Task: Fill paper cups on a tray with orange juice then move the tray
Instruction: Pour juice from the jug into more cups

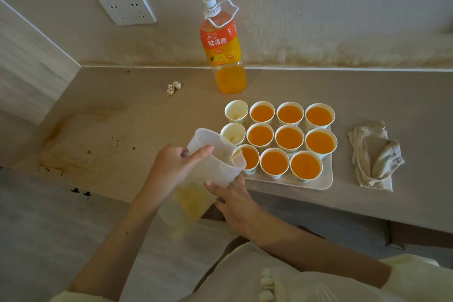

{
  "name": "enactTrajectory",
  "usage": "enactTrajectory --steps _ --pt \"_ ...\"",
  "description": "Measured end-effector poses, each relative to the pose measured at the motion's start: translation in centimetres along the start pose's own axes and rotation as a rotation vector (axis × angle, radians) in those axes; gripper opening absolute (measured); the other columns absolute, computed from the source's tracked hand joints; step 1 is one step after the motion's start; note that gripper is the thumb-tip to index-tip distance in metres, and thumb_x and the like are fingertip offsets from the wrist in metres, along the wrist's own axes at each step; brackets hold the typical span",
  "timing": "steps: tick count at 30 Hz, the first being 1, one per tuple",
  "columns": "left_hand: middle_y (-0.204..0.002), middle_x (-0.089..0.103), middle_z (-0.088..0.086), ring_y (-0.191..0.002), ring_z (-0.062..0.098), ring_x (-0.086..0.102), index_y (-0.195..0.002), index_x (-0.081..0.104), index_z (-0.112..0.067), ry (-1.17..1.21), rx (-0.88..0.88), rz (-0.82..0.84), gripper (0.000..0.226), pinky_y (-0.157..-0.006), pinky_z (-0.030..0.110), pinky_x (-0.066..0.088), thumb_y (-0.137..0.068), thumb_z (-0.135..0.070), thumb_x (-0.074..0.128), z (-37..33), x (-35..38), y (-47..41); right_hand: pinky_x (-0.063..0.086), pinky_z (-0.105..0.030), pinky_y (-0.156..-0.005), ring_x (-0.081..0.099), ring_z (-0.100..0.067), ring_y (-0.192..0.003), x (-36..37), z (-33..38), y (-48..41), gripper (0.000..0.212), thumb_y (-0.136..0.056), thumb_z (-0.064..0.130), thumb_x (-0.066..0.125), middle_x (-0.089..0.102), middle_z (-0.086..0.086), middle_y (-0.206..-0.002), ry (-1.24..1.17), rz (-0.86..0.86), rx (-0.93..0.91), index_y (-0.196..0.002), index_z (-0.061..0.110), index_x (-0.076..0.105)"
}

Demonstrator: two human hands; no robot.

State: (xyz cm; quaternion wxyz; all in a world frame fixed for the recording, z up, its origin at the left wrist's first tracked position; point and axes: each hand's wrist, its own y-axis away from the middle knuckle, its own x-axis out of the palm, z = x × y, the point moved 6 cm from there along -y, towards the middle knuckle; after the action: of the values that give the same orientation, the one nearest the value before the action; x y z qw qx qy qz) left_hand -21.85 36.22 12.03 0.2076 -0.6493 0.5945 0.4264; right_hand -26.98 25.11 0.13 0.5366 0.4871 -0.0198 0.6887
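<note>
A white tray (326, 179) on the counter carries several paper cups. Most hold orange juice, such as the front right cup (306, 165). Two at the left, the back one (236, 111) and the one in front of it (232, 133), hold only a trace. My left hand (176, 167) grips a translucent plastic jug (210, 169) by its side, thumb across the wall. The jug is tilted, its spout over the front left cup (250, 158). A little juice lies in the jug's low end. My right hand (232, 200) supports the jug from below with its fingers.
A large orange juice bottle (226, 51) with a white cap and handle stands behind the tray near the wall. A crumpled cloth (373, 157) lies right of the tray. A small crumpled scrap (173, 87) lies at the left. The counter (110, 117) shows stains.
</note>
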Motion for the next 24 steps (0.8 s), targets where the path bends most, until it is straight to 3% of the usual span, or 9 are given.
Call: enactTrajectory --steps 3,6,9,18,24 --pt "-0.058 0.034 0.007 -0.052 0.018 0.035 -0.058 0.041 -0.011 0.097 -0.009 0.001 0.070 -0.053 0.030 0.029 -0.056 -0.079 0.056 0.6 -0.3 0.0 0.045 -0.052 -0.104 0.048 -0.028 -0.125 0.0 0.1 -0.6 0.119 -0.044 0.032 0.095 0.051 -0.004 -0.133 0.016 -0.020 -0.011 -0.141 0.029 0.028" --pt "-0.058 0.035 0.009 -0.053 0.019 0.036 -0.060 0.044 -0.010 0.166 -0.040 -0.033 0.060 -0.052 0.027 0.029 -0.072 -0.065 0.066 0.7 -1.1 -0.4 0.047 -0.050 -0.102 0.049 -0.028 -0.126 0.2 0.5 -1.2 0.114 -0.051 0.030 0.094 0.052 -0.004 -0.135 0.018 0.011 -0.034 -0.144 0.029 0.027" --pt "-0.053 0.034 0.006 -0.045 0.012 0.036 -0.061 0.043 -0.009 0.190 -0.050 -0.075 0.054 -0.048 0.021 0.029 -0.080 -0.054 0.065 0.5 -1.8 -1.1 0.046 -0.053 -0.102 0.051 -0.026 -0.126 0.5 1.0 -1.7 0.114 -0.049 0.041 0.095 0.055 -0.001 -0.135 0.078 0.008 -0.050 -0.143 0.031 0.032" --pt "-0.055 0.027 0.002 -0.049 0.017 0.030 -0.061 0.036 -0.013 0.108 -0.019 -0.078 0.063 -0.051 0.028 0.023 -0.072 -0.066 0.067 -0.5 -2.9 -4.2 0.042 -0.053 -0.106 0.049 -0.024 -0.129 1.1 1.6 -2.2 0.095 -0.060 0.052 0.086 0.055 0.005 -0.137 0.162 0.064 -0.032 -0.140 0.036 0.038" --pt "-0.057 0.021 -0.003 -0.051 0.014 0.024 -0.060 0.026 -0.017 0.022 -0.006 -0.086 0.065 -0.051 0.028 0.019 -0.069 -0.065 0.069 -1.3 -3.1 -5.9 0.038 -0.052 -0.109 0.047 -0.025 -0.131 1.2 1.6 -2.8 0.084 -0.067 0.045 0.082 0.053 0.005 -0.138 0.164 0.067 0.015 -0.138 0.036 0.039"
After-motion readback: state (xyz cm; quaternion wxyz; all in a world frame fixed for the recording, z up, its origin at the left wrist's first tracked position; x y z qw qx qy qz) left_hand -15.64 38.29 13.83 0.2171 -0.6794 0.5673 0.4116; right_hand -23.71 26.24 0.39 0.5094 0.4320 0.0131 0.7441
